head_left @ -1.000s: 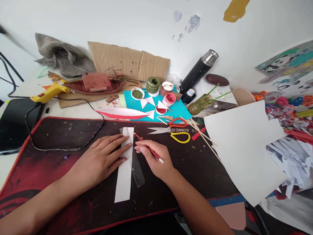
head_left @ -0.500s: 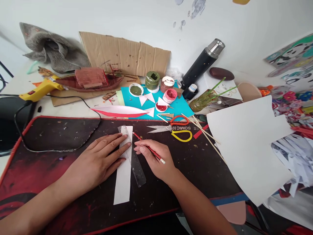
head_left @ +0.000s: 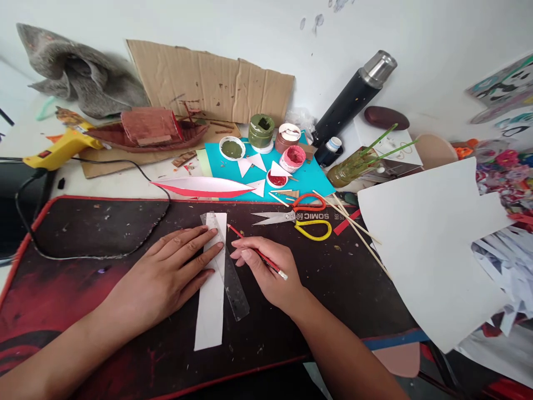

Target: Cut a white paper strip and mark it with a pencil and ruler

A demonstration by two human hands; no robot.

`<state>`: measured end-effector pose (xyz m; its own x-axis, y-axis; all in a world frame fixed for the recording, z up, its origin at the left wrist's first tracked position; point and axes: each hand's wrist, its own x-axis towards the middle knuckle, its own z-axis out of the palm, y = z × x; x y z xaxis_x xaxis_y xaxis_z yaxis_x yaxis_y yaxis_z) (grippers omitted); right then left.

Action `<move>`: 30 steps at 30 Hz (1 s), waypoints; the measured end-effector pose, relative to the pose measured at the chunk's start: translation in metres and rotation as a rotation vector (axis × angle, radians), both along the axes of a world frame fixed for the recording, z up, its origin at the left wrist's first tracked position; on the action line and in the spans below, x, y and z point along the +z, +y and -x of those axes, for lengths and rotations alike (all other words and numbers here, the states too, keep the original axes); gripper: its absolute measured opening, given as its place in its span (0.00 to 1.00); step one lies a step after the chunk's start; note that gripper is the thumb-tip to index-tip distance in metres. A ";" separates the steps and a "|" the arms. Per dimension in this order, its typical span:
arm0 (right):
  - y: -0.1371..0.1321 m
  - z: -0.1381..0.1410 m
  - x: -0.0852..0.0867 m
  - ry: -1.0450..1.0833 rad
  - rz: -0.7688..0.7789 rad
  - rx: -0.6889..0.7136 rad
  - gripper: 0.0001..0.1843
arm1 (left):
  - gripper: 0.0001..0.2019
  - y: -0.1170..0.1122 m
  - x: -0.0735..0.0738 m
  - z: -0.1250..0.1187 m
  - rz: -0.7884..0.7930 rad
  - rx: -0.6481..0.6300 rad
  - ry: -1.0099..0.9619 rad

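Little has changed in the last second: my head has tipped down a touch, so the desk sits higher in view, but both hands stay where they were, so the ruling is not yet moving along. My left hand (head_left: 166,278) lies flat and open, fingers pressing the clear ruler (head_left: 227,272) onto the white paper strip (head_left: 211,311). My right hand (head_left: 266,266) is closed around the red pencil (head_left: 256,251), its tip just right of the ruler's far end. The strip is long and narrow, lying near-to-far at the middle of the dark mat (head_left: 104,233), with the scissors (head_left: 297,218) to its right.
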<state>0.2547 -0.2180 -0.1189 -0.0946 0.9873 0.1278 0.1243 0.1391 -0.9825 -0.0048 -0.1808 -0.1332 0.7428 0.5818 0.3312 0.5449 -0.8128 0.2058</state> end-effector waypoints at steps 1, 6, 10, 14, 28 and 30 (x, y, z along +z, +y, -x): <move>0.000 0.000 0.000 0.001 0.003 0.001 0.12 | 0.29 0.000 0.000 0.000 0.005 0.002 0.000; 0.000 0.000 0.000 0.009 0.006 0.004 0.12 | 0.30 0.000 0.001 0.000 0.013 -0.001 0.003; 0.000 0.000 0.000 0.007 -0.001 0.006 0.12 | 0.29 0.000 0.002 0.000 0.013 0.000 0.000; 0.001 0.000 0.001 -0.003 -0.004 0.007 0.12 | 0.29 0.000 0.002 0.000 0.007 -0.001 0.002; 0.001 0.000 0.002 -0.025 0.006 0.013 0.12 | 0.31 0.000 0.002 -0.001 0.028 0.000 0.011; 0.001 0.000 0.002 -0.022 0.006 0.013 0.12 | 0.31 0.000 0.002 -0.001 0.028 -0.004 0.008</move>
